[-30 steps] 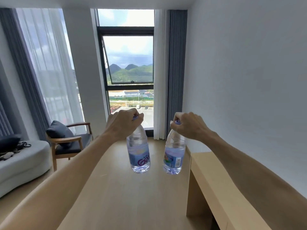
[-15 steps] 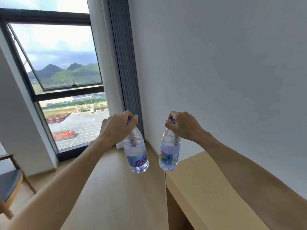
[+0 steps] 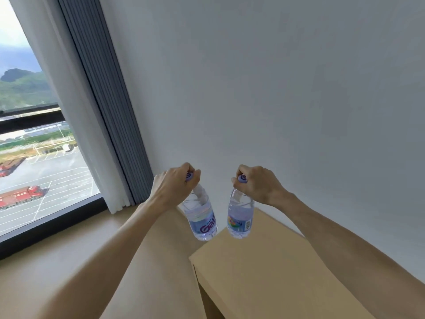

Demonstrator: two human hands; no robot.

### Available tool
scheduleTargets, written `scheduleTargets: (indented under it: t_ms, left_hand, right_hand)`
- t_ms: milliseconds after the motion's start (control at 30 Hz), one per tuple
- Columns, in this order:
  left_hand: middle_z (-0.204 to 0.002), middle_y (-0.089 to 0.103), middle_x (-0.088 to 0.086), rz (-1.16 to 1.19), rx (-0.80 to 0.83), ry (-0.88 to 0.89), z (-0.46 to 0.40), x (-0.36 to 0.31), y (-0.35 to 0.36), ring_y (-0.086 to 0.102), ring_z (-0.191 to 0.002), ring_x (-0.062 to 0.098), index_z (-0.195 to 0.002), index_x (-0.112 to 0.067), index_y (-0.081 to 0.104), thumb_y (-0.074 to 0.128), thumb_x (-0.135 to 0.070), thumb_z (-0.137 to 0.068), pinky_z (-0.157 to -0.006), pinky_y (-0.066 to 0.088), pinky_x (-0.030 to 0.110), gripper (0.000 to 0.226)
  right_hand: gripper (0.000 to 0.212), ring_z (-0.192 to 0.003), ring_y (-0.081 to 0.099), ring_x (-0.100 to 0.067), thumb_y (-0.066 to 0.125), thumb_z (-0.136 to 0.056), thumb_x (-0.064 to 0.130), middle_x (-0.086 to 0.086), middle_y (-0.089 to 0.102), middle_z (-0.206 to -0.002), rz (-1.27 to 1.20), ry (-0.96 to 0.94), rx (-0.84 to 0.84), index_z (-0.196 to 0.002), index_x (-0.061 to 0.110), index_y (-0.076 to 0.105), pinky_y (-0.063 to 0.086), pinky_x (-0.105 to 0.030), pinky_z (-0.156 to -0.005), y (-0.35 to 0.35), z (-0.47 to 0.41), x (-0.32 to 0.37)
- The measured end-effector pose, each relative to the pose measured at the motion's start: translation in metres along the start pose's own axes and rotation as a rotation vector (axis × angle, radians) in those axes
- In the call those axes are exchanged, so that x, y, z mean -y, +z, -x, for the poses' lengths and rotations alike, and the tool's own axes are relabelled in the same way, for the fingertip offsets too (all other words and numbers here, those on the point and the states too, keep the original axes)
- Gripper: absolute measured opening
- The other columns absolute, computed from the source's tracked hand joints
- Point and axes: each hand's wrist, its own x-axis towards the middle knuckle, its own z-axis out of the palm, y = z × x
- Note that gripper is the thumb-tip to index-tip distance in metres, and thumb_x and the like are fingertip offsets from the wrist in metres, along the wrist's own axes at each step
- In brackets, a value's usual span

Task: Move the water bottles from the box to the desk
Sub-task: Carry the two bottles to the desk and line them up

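both hands raised in front of the wall, each closed around the neck of one water bottle, fingers wrapped just under the purple cap. left hand (image 3: 175, 187) holds the left bottle (image 3: 202, 218), which hangs tilted, base swung toward the right; purple lettering shows on its label. right hand (image 3: 257, 184) holds the right bottle (image 3: 239, 217), hanging near upright, label with a barcode facing the camera. the two bottles are just beside each other, not touching. both are in the air: right bottle over the far left corner of the tabletop (image 3: 271, 272), left bottle just left of its edge, over the floor (image 3: 80, 261). window (image 3: 34, 157) and grey curtain (image 3: 103, 100) at far left
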Motion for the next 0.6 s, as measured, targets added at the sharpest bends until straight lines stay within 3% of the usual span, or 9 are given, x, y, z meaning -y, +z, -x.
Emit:
scheduleTargets:
  t_ms: [367,600]
  left_hand:
    - [-0.067,0.056,-0.012,0.208,0.262,0.297,-0.112,-0.042,0.155,0.054,-0.063,0.018,-0.083,-0.031,0.046,0.038,-0.052,-0.094,-0.058,0.033,0.029,0.025]
    - [-0.080,0.059,-0.012,0.326,0.417,0.514,-0.160,-0.062,0.241,0.054,-0.071,0.015,-0.090,-0.030,0.050,0.038,-0.051,-0.095,-0.060,0.033,0.030,0.025]
  right_hand:
    - [0.025,-0.065,0.056,-0.021,0.052,-0.093,0.040,0.002,0.062,-0.072,0.069,0.304,-0.028,-0.085,0.017,0.053,0.044,-0.034,-0.062,0.017,-0.021,-0.098]
    - [0.024,-0.065,0.053,-0.016,0.055,-0.091,0.046,0.008,0.059,-0.073,0.097,0.575,-0.025,-0.085,0.023,0.051,0.040,-0.029,-0.060,0.044,-0.022,-0.150]
